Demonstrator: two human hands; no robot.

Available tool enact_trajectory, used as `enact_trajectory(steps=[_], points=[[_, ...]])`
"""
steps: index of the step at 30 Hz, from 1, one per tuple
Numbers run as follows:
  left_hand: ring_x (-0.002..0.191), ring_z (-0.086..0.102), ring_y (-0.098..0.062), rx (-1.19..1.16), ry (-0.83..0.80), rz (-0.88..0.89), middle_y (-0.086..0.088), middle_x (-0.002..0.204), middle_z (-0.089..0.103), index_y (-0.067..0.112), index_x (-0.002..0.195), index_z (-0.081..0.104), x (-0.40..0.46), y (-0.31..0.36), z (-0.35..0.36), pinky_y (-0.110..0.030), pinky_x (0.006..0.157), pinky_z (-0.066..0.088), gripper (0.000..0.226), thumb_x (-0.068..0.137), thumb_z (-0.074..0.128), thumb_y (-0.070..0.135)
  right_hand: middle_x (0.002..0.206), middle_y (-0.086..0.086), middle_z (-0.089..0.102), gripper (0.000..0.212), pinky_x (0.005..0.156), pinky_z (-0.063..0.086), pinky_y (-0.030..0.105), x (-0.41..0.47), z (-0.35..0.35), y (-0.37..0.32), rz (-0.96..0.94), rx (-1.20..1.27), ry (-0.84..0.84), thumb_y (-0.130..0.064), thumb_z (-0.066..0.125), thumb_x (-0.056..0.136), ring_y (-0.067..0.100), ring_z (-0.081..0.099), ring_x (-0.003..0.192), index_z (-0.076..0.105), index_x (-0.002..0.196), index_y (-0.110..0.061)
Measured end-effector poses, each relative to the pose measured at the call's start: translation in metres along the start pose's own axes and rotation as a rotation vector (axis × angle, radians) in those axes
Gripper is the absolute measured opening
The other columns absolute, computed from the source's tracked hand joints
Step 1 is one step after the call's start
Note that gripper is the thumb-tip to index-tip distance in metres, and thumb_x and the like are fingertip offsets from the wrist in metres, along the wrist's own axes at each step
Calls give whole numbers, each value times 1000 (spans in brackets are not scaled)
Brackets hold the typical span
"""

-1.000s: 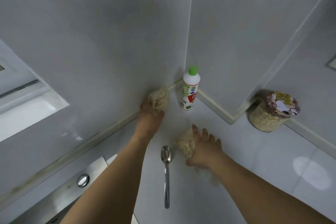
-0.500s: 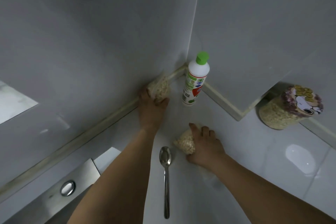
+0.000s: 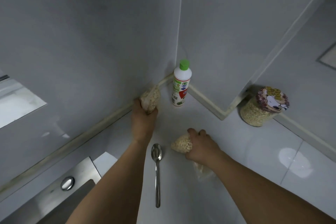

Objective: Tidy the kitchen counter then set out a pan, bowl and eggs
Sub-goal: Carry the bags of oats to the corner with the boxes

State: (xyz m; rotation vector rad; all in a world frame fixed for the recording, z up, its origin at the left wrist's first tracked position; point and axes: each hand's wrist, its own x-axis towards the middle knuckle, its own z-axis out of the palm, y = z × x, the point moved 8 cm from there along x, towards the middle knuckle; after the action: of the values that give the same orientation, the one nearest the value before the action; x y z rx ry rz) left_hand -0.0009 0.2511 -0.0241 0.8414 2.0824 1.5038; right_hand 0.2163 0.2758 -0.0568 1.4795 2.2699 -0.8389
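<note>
Still in the tidying stage, by the look of it. No pan, bowl or eggs anywhere in frame; setting-out not begun. Loose items lying about the white counter [image 3: 227,151], so plenty left to clear.

Left hand [image 3: 143,122], centre of frame: fingers curled round a small clear bag of oats [image 3: 151,99], held up against the strip where counter meets wall, just left of the corner. Right hand [image 3: 199,146], a little lower and to the right: fingers closed over a second oat bag [image 3: 181,144], low at the counter surface, whether resting or just lifted impossible to tell. More crumpled clear plastic trailing beneath the wrist, faint and hard to make out.

Both bags soft, lumpy, pale beige through thin film; likely to sag and shift in the grip, and to spill if a mouth is loose. Closure of either bag not visible.

Between the two forearms, a metal spoon [image 3: 157,167], bowl up, handle running toward the bottom edge, untouched. In the corner above, an upright white bottle with a green cap [image 3: 181,85], just right of the left-hand bag. At right, against the wall ledge, a round oat-filled jar with a cartoon-printed lid [image 3: 261,109]. Lower left, a steel sink rim with a round button [image 3: 67,183].
</note>
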Motion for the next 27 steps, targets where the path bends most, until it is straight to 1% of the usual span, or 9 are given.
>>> enact_trajectory(steps=[3, 5, 9, 12, 15, 17, 21, 24, 27], points=[[83, 60, -9, -6, -20, 32, 7, 96, 61, 32, 102, 45, -28, 23, -1, -25, 67, 47, 36, 80, 69, 18, 130, 13, 37, 86, 96, 45, 37, -29, -12, 11, 21, 11, 19, -33, 71, 74, 31, 44, 119, 23, 145, -24], [83, 61, -13, 17, -39, 60, 8, 94, 62, 30, 101, 47, -54, 40, 1, -27, 68, 48, 35, 78, 70, 23, 129, 13, 37, 85, 95, 46, 36, -57, -20, 23, 39, 26, 48, -33, 69, 74, 31, 45, 117, 23, 145, -24], [80, 59, -13, 60, -141, 82, 7, 91, 62, 24, 103, 49, -105, 70, 19, -25, 65, 42, 32, 78, 70, 19, 126, 13, 38, 81, 93, 45, 36, -110, -30, 52, 87, 60, 124, -33, 68, 74, 32, 45, 117, 26, 143, -24], [85, 61, -15, 56, -255, 119, 5, 96, 64, 25, 111, 50, -149, 88, 43, -29, 70, 48, 38, 79, 69, 17, 125, 11, 38, 80, 93, 45, 36, -150, -29, 80, 137, 99, 142, -33, 68, 74, 31, 45, 117, 27, 142, -25], [79, 63, -16, 71, -331, 140, 4, 89, 65, 28, 101, 47, -199, 104, 66, -36, 68, 54, 33, 78, 68, 19, 124, 9, 38, 79, 91, 45, 34, -194, -26, 111, 178, 141, 175, -33, 69, 74, 29, 44, 116, 28, 140, -25], [76, 63, -17, 75, -360, 153, 4, 86, 64, 26, 97, 46, -222, 110, 78, -36, 64, 53, 31, 77, 69, 19, 122, 8, 38, 76, 89, 44, 33, -216, -24, 127, 198, 159, 189, -33, 69, 74, 28, 45, 115, 30, 138, -24], [77, 63, -18, 101, -469, 195, 4, 85, 63, 26, 97, 47, -292, 132, 110, -35, 64, 52, 29, 77, 68, 17, 121, 8, 38, 74, 85, 45, 31, -279, -10, 182, 301, 233, 211, -32, 68, 75, 27, 46, 113, 31, 138, -24], [78, 63, -19, 117, -535, 232, 5, 85, 64, 26, 98, 46, -344, 147, 130, -35, 64, 52, 31, 78, 68, 18, 123, 8, 37, 73, 88, 47, 33, -328, 8, 222, 385, 291, 217, -30, 67, 75, 27, 47, 113, 30, 138, -23], [81, 62, -20, 158, -594, 269, 5, 89, 64, 26, 101, 45, -404, 160, 149, -31, 66, 49, 33, 79, 69, 19, 122, 7, 37, 70, 88, 47, 34, -380, 29, 260, 451, 343, 221, -27, 64, 75, 26, 46, 111, 31, 137, -23]])
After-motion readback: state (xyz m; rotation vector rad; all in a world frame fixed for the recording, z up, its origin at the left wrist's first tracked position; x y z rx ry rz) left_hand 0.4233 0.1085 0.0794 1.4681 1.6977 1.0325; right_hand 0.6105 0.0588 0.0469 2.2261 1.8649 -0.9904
